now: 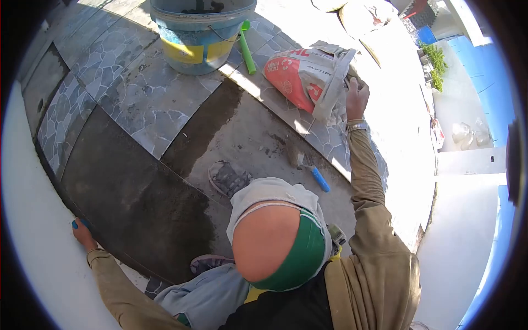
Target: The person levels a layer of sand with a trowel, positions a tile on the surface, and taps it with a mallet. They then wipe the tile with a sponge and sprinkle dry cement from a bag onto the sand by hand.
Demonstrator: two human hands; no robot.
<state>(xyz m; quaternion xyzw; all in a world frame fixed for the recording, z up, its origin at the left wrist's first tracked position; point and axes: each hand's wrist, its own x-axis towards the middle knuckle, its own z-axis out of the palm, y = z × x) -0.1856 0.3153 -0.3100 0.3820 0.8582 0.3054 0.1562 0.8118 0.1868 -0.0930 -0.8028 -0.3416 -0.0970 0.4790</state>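
Note:
My right hand (pixel 357 100) is closed on the open end of a cement bag (pixel 301 81), a red-and-white printed sack lying on its side on the tiles. At the foot of the white wall, my left hand (pixel 84 235) is closed around something with a blue end (pixel 75 224); the rest of it is hidden. A trowel with a blue handle (pixel 319 179) lies on the bare grey floor (pixel 236 132), below the bag. Dark, damp-looking patches (pixel 132 192) cover the floor between my left hand and my shoes.
A dirty blue bucket (pixel 206 33) with a yellow band stands on stone-patterned tiles (pixel 124 66). Beside it lies a bright green tool (pixel 247 48). The white wall (pixel 41 220) runs along the left. Another sack (pixel 363 22) lies at the top, and a plant (pixel 436 65) grows to the right.

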